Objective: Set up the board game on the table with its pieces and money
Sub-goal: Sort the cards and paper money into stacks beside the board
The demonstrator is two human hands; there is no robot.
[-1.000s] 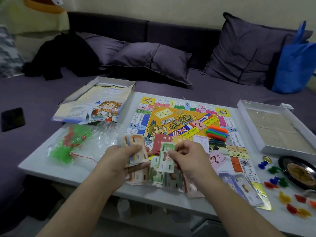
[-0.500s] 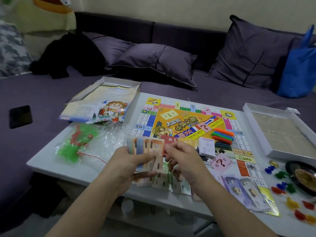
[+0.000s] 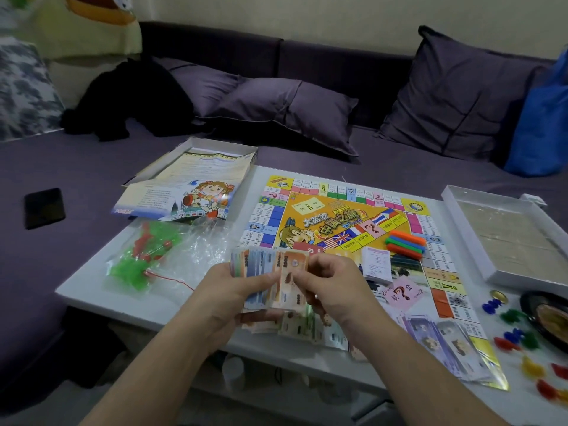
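Fanning from the left hand (image 3: 227, 298) – colourful paper money (image 3: 270, 272), top note pinched by the right hand (image 3: 333, 290).

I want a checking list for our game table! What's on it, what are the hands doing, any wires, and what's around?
Surface: white table, mostly covered.
Job's things: game board lies open and flat; fanned play money held in both hands; more notes lie under the hands and purple notes on the board's near corner; coloured sticks and a card stack on the board; loose coloured pieces at right.
Clutter: plastic bag of green and red pieces; box lid with leaflet; white box tray; dark dish.
Grippers: left hand grips the fan; right hand pinches a note.
Cables: nothing seen.
Surroundings: purple sofa, cushions, black phone, blue bag.
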